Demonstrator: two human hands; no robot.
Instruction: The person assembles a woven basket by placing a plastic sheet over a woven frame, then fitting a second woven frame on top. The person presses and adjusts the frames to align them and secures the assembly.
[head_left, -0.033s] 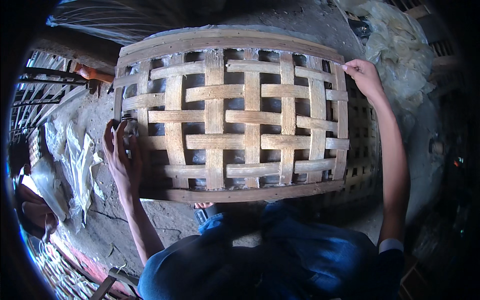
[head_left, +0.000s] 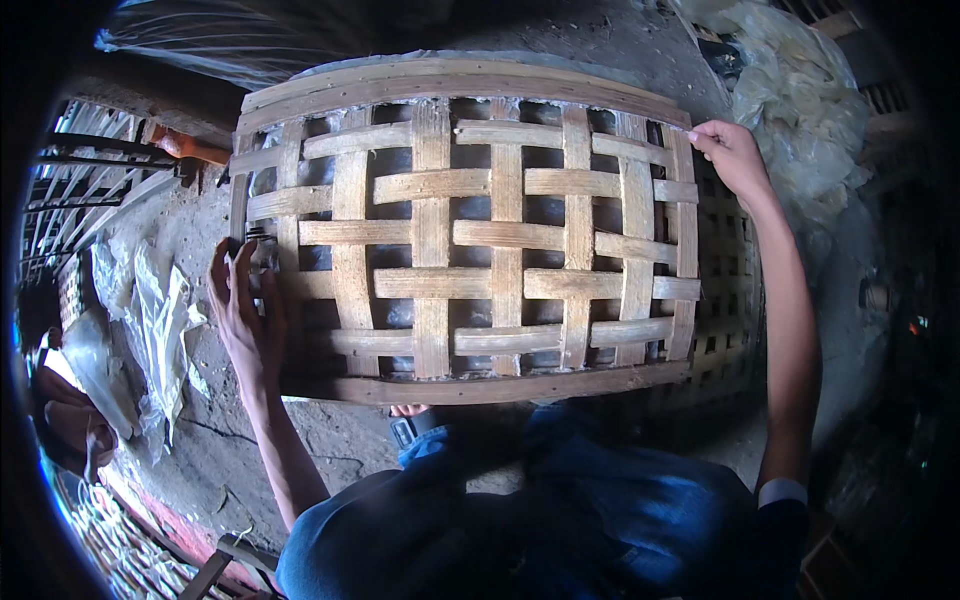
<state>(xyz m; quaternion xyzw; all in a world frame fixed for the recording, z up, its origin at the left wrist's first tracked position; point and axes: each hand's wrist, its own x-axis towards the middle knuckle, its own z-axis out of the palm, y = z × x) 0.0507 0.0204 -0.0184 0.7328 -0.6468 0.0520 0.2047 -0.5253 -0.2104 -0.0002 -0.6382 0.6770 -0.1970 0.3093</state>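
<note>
In front of me is a large rectangular panel of woven bamboo strips (head_left: 430,240) in a wooden frame, with greyish plastic film showing through its gaps and along its edges. My left hand (head_left: 250,310) grips its left side, fingers curled at the edge and partly in shadow. At the far right corner, my right hand (head_left: 732,157) is closed in a pinch. A whitish scrap shows by those fingertips, but what they hold is too small to make out.
Crumpled clear plastic sheeting (head_left: 800,100) is heaped at the far right. White plastic sheets (head_left: 150,310) lie on the grey floor (head_left: 230,450) at left, near slatted racks (head_left: 100,190). Another lattice panel (head_left: 722,290) stands in shadow under my right arm. Part of another person (head_left: 70,420) shows at the left rim.
</note>
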